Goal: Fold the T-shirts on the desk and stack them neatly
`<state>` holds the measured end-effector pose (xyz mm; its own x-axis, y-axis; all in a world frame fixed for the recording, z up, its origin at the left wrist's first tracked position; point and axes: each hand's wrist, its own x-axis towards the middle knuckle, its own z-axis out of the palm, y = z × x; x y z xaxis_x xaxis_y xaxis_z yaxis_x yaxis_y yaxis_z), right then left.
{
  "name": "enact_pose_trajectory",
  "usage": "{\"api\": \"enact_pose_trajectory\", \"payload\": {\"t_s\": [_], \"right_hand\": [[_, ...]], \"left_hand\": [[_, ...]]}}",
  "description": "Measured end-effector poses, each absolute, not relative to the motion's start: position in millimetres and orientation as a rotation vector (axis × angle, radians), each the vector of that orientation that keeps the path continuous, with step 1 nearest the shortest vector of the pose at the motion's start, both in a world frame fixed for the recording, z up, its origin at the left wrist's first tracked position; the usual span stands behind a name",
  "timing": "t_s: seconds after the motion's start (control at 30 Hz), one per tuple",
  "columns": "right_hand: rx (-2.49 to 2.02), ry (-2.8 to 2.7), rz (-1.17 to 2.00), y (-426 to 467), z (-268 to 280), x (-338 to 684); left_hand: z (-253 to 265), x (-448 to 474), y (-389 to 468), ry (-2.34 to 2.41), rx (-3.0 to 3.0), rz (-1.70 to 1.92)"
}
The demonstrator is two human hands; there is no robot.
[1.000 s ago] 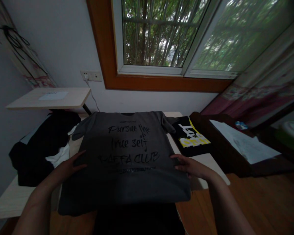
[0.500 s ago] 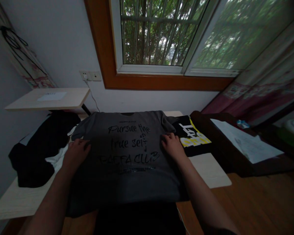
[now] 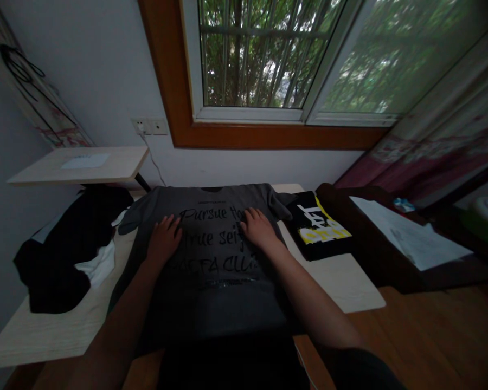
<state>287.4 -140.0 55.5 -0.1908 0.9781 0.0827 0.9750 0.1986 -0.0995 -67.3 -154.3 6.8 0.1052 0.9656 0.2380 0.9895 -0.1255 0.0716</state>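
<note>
A dark grey T-shirt (image 3: 219, 303) with black lettering lies spread out on the pale wooden table (image 3: 350, 281), its collar toward the wall and its lower part reaching the near edge. My left hand (image 3: 165, 238) rests on the left side of its chest, fingers spread flat. On the right, my right hand (image 3: 260, 226) lies over part of the lettering, with fingers stretched out. Neither hand grasps the cloth. The shirt's right sleeve touches or overlaps a folded black T-shirt (image 3: 305, 248) with a white and yellow print.
A heap of black clothes (image 3: 61, 271) with a white cloth (image 3: 101, 264) lies at left, beneath a raised shelf (image 3: 122, 167) holding a paper slip. To the right, a large white sheet (image 3: 410, 238) lies on a dark brown surface. A window (image 3: 268, 70) is ahead.
Both hands have moved inward from the shirt's side edges onto its printed front. The shirt's sides sit closer in, and more of the table shows on either side.
</note>
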Motion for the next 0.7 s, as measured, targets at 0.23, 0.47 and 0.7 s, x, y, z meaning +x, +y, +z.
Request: {"api": "enact_pose_trajectory", "payload": {"t_s": [0.23,0.47,0.7], "right_hand": [[-1.856,-2.185,-0.009,-159,21,278],[-1.89,-2.044,-0.111,-171,21,317],[-2.075,-1.861,-0.193,-192,29,331]], "left_hand": [[6,-83,-163,-2.037,-2.24,-0.367],[9,-112,-179,-2.131,-2.115,-0.438],[18,-132,-207,-2.197,-1.876,-0.561]]}}
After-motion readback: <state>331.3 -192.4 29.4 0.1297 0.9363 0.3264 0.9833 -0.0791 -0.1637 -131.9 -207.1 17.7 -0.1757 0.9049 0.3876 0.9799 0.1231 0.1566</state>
